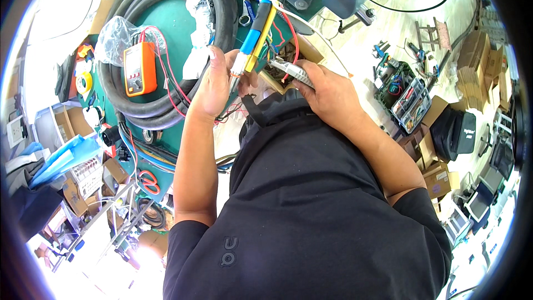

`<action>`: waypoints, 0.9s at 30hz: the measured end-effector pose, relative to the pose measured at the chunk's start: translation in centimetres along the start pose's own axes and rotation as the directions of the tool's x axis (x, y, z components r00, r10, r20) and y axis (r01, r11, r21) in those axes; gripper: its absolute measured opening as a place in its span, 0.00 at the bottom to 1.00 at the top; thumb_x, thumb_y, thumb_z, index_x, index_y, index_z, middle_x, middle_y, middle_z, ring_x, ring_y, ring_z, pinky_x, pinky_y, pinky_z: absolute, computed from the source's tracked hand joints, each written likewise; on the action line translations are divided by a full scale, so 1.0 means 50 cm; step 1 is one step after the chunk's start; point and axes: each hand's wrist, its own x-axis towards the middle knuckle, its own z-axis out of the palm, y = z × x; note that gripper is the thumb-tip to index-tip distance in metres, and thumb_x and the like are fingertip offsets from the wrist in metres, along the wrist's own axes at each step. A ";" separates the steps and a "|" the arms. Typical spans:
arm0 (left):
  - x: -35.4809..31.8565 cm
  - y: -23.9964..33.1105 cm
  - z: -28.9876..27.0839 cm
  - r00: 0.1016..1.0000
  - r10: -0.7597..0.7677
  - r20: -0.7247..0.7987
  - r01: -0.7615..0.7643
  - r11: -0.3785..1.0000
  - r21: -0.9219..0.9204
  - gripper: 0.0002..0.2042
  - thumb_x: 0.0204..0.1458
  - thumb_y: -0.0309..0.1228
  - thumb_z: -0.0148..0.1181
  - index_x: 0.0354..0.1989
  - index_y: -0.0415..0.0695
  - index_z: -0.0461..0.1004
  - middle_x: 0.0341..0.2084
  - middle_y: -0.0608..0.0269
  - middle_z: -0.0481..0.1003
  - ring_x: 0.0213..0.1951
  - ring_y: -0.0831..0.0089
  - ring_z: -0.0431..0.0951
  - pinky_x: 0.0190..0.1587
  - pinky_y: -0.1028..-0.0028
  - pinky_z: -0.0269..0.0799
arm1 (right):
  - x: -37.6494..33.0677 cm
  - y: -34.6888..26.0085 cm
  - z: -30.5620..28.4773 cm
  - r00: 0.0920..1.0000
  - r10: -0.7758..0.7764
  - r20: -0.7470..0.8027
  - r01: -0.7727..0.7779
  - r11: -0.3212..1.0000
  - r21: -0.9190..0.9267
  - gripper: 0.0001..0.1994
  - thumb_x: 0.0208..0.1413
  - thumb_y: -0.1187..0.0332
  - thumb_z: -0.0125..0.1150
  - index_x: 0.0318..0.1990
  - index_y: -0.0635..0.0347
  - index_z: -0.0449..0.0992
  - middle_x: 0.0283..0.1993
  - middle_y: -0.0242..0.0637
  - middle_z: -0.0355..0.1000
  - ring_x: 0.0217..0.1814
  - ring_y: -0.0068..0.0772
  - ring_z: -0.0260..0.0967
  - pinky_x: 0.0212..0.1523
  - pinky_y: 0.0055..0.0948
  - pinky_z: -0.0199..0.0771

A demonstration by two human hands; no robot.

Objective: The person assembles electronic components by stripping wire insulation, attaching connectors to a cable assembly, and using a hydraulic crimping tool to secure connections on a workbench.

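Head view: person leans over a green worktop, both forearms reaching forward.
Left hand: left hand closed in a pinch around the stripped end of a thick black cable with blue and yellow inner cores; thumb up, fingers wrapped.
Right hand: right hand clenched on a grey-handled hand tool, its nose pointing at the cores. Cannot tell the tool's exact kind.
Cable position: hangs from the top edge down to the left hand, just above a small brown cardboard box holding thin wires.
Risk: tool nose sits close to the left fingers; a slip could nick skin or cut insulation too deep. Loose red leads cross nearby and could snag.
Materials: cable jacket matte rubber, cores smooth glossy plastic.
Surroundings: orange boxy multimeter lies inside a coil of heavy black hose, beside a crinkled clear plastic bag. Clear compartment box of small parts on the floor, well apart.
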 end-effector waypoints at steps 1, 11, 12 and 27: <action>0.000 0.002 -0.001 1.000 -0.005 0.010 0.005 1.000 -0.009 0.48 0.53 0.74 0.18 0.42 0.37 0.72 0.26 0.57 0.77 0.25 0.75 0.73 0.30 0.77 0.69 | 0.000 0.000 -0.002 1.000 0.003 0.008 -0.003 1.000 0.002 0.16 0.60 0.59 0.59 0.49 0.57 0.70 0.33 0.45 0.74 0.34 0.51 0.75 0.32 0.46 0.75; 0.007 0.050 -0.038 0.981 -0.091 0.174 0.087 0.996 0.032 0.35 0.66 0.58 0.33 0.45 0.34 0.76 0.36 0.52 0.81 0.32 0.73 0.79 0.35 0.75 0.73 | 0.000 -0.006 -0.004 1.000 -0.007 0.002 0.007 1.000 -0.016 0.15 0.59 0.61 0.60 0.49 0.59 0.71 0.35 0.46 0.75 0.36 0.53 0.75 0.34 0.46 0.75; 0.004 0.057 -0.040 0.980 -0.111 0.168 0.105 0.994 0.043 0.34 0.67 0.55 0.33 0.46 0.33 0.75 0.36 0.51 0.81 0.32 0.72 0.79 0.35 0.75 0.74 | 0.001 -0.009 -0.002 1.000 -0.004 -0.002 0.004 1.000 -0.013 0.15 0.58 0.61 0.60 0.49 0.59 0.71 0.35 0.47 0.75 0.36 0.53 0.75 0.34 0.46 0.74; -0.001 0.039 -0.045 0.972 -0.113 0.206 0.120 0.992 -0.022 0.30 0.65 0.54 0.42 0.45 0.34 0.73 0.35 0.51 0.81 0.35 0.69 0.81 0.35 0.73 0.76 | 0.001 -0.023 -0.001 0.997 0.049 0.059 -0.048 0.999 -0.013 0.18 0.58 0.65 0.61 0.54 0.60 0.71 0.41 0.54 0.76 0.42 0.58 0.75 0.40 0.45 0.74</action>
